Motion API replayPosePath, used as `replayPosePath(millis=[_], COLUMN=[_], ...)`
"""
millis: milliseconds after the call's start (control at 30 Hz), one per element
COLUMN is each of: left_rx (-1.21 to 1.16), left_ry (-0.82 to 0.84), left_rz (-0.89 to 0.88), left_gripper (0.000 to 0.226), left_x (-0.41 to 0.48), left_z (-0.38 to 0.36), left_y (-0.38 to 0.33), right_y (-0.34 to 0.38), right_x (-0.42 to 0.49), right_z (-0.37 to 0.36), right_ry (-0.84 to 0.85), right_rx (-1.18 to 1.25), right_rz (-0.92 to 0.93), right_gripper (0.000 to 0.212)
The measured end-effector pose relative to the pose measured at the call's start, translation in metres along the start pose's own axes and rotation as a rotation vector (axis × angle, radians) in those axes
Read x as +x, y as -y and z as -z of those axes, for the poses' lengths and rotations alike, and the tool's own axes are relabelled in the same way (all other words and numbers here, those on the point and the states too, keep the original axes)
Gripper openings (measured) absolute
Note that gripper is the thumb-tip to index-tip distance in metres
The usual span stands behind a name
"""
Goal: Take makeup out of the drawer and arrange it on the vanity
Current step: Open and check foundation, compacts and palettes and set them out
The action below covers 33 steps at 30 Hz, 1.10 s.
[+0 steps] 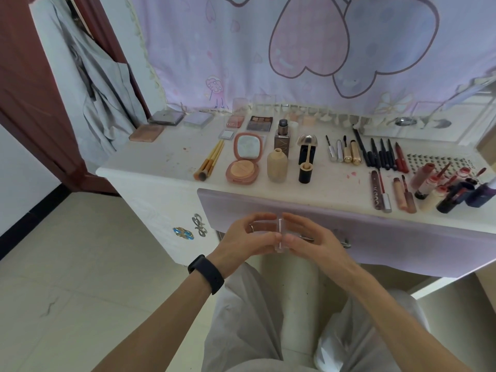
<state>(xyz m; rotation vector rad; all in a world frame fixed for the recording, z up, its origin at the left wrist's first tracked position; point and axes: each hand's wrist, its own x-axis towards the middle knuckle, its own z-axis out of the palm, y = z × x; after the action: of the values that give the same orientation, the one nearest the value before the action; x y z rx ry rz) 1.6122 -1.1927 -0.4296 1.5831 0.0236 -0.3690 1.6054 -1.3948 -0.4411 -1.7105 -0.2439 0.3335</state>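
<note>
Both my hands hold a small clear plastic case in front of the lilac drawer front. My left hand grips its left half, my right hand grips its right half. The case looks hinged open in the middle; what it holds I cannot tell. The drawer appears pushed in. On the white vanity top lie rows of makeup: palettes, an open pink compact, brushes, a beige bottle, mascaras, black pencils and lip glosses.
A curtain with heart prints hangs behind the vanity. A clear acrylic organiser stands at the back right. A grey garment hangs at the left by a brown door frame. My knees in grey trousers are below the drawer.
</note>
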Motion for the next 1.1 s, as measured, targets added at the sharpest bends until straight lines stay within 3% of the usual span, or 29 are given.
replayPosePath(millis=[133, 333, 500, 900, 1033, 1100], left_rx=[0.111, -0.002, 0.242, 0.145, 0.158, 0.266], left_ry=[0.033, 0.091, 0.011, -0.033, -0.016, -0.014], left_rz=[-0.093, -0.045, -0.170, -0.226, -0.260, -0.312], left_gripper=[0.050, 0.047, 0.053, 0.052, 0.059, 0.064], left_x=[-0.003, -0.005, -0.007, -0.011, -0.011, -0.011], left_z=[0.006, 0.008, 0.005, 0.001, 0.002, 0.003], left_y=[-0.002, -0.006, -0.009, -0.019, -0.022, -0.023], right_y=[0.007, 0.005, 0.001, 0.004, 0.001, 0.000], right_x=[-0.003, -0.008, -0.010, -0.005, 0.000, 0.004], right_z=[-0.005, -0.013, -0.018, -0.017, -0.010, -0.006], right_ry=[0.005, -0.088, -0.165, -0.203, -0.138, -0.079], right_rx=[0.082, -0.010, -0.011, 0.122, 0.308, 0.486], right_rz=[-0.005, 0.100, 0.167, 0.207, 0.132, -0.020], right_gripper=[0.056, 0.051, 0.047, 0.050, 0.051, 0.070])
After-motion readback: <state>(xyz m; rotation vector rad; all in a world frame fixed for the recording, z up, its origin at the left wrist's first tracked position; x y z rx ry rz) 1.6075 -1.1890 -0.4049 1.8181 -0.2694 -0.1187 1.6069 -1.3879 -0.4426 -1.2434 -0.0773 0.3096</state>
